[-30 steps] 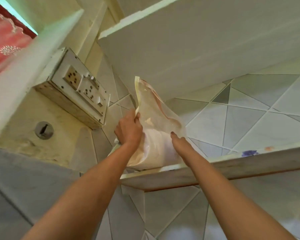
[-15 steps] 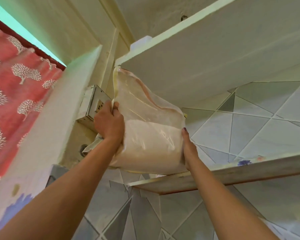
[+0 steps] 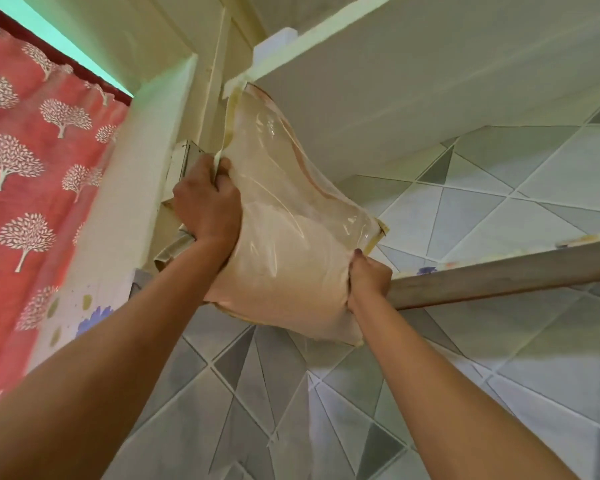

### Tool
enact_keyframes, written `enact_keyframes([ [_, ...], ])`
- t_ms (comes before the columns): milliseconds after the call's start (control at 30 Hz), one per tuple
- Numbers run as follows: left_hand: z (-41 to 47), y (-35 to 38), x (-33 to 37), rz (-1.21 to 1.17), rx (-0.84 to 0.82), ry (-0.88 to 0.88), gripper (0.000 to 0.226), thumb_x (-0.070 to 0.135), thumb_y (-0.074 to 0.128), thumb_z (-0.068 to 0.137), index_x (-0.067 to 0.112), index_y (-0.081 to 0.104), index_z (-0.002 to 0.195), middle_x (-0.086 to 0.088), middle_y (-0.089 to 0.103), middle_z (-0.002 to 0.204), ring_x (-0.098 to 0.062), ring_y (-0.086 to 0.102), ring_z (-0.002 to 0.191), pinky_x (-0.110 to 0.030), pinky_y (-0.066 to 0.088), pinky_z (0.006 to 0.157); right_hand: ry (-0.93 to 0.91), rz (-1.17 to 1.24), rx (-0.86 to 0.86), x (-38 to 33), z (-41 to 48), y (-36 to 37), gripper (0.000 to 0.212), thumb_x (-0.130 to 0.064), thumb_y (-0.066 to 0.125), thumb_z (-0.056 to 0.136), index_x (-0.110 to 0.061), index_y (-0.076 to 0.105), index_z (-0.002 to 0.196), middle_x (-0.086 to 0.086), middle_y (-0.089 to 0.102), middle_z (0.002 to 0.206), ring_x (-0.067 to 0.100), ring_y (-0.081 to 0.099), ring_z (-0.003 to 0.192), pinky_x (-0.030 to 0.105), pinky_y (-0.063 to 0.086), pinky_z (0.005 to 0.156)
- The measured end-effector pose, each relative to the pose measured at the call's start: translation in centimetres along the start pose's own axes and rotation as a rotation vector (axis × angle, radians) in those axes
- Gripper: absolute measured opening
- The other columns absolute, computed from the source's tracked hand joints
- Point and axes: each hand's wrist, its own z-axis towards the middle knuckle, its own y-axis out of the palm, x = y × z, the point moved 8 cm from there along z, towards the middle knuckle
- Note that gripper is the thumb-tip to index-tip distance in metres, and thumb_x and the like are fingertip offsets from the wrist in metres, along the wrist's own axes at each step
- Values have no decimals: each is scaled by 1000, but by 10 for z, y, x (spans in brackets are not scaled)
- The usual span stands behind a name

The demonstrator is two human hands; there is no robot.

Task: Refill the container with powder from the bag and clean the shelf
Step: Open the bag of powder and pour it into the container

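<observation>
Bags: I count one clear plastic bag (image 3: 291, 237), its lower half packed with pale powder (image 3: 284, 282), its upper half slack and see-through.
Hands: I have two on it. My left hand (image 3: 207, 206) is clenched round the bag's left edge seam, a yellowish strip of that seam running up out of the fist. My right hand (image 3: 369, 280) is curled tight into the bag's lower right side, bunching the plastic.
Bag position: I hold it in the air, tilted, between the two shelves and just left of the lower shelf's end; whether it touches that end I cannot tell.
Shelves: I count two. The lower shelf (image 3: 499, 278) shows its front edge running right from beside my right hand. The upper shelf (image 3: 430, 64) shows its underside, and the bag's top corner sits just under its left corner.
Walls: a tiled wall (image 3: 499, 209) behind and below the shelves.
Curtains: one red curtain (image 3: 32, 168) with white trees at far left.
Open room: I see free space below the bag in front of the tiles; overhead, the upper shelf sits close.
</observation>
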Motion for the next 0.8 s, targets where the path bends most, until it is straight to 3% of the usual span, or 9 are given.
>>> enact_keyframes([
  [100,-40,-15,20,29,-22,-42,26,23,46,94,2,62,94,-13,56,77,-23,43,71,-24,21,61,45,-59,8,8,-17,-46,33,-23,56,90,-11,57,60,-3,53,59,19,55,73,26,43,71],
  [267,-124,-47,44,31,-54,-145,30,25,47,93,0,61,87,-16,60,76,-19,43,68,-23,24,60,183,-167,20,25,-48,-146,22,-19,57,91,-4,69,99,-1,55,63,16,53,59,23,42,67],
  [333,-163,-58,52,42,-82,-210,31,26,46,92,-1,60,85,-16,57,73,-22,44,66,-27,27,60,255,-243,37,34,-62,-190,18,-20,56,91,-8,68,87,-3,51,59,16,51,57,23,42,66],
  [400,-205,-71,60,55,-106,-268,31,24,47,91,-3,58,82,-17,55,70,-19,43,64,-33,31,61,301,-306,53,45,-77,-232,29,-21,54,91,-11,59,65,-1,51,57,18,51,56,23,41,62],
  [500,-267,-89,71,114,-141,-335,31,20,49,92,-5,56,75,-11,46,65,-5,32,63,-27,23,59,371,-374,104,70,-97,-290,30,-22,55,90,-11,59,62,0,50,55,17,49,50,23,41,60],
  [567,-306,-98,73,127,-169,-369,32,19,51,91,-4,54,69,-8,44,62,-5,32,61,-24,20,56,424,-400,146,89,-112,-325,24,-19,57,89,-3,67,76,3,57,61,18,53,63,25,42,66],
  [633,-346,-105,71,92,-205,-398,30,16,52,91,4,50,64,-4,42,59,-7,33,58,-21,18,52,459,-395,186,109,-125,-357,29,-17,57,89,10,67,93,16,69,89,20,53,75,29,47,74],
  [700,-387,-107,66,57,-269,-455,27,18,50,93,11,47,66,-1,42,59,-7,33,53,-16,21,49,490,-402,223,126,-137,-385,30,-16,56,91,10,65,102,22,66,111,25,59,88,33,48,89],
  [800,-447,-111,54,91,-365,-530,26,15,50,93,0,57,72,-4,48,63,-6,36,57,-19,26,55,535,-441,293,157,-152,-422,30,-14,52,93,8,63,110,20,62,120,31,58,105,34,43,97],
])
